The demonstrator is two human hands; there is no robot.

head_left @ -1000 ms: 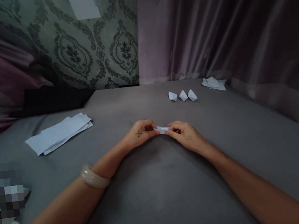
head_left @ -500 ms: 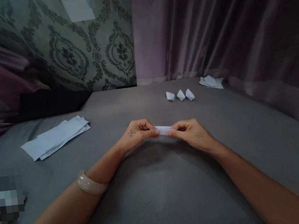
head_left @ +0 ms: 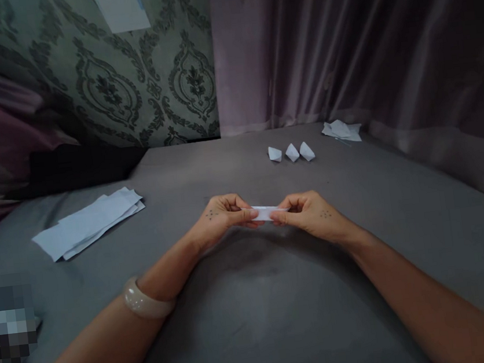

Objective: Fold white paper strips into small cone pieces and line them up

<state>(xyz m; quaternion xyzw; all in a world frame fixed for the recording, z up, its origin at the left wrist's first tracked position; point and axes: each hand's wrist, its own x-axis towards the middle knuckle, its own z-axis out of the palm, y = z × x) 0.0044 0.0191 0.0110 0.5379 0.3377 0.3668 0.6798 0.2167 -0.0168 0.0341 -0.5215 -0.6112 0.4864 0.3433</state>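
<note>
A small folded strip of white paper (head_left: 265,212) is stretched between my hands, above the grey sheet. My left hand (head_left: 228,213) pinches its left end, thumb on the near face and fingers behind. At the other end my right hand (head_left: 309,212) grips it the same way, with the thumb in front. Fingertips cover both ends of the paper. Beyond the hands, three small folded paper shapes (head_left: 292,152) stand in a row on the sheet.
White paper strips (head_left: 92,223) lie stacked at the left. Crumpled paper pieces (head_left: 341,130) rest at the back right, near the purple curtain (head_left: 296,47). Dark cloth (head_left: 83,167) lies at the back left, below the patterned wall (head_left: 146,70). A pixelated object (head_left: 5,331) is at lower left.
Both hands keep hold of the paper. The left thumb has slid slightly along it, and the strip's near face shows a little differently. The view has shifted very slightly.
</note>
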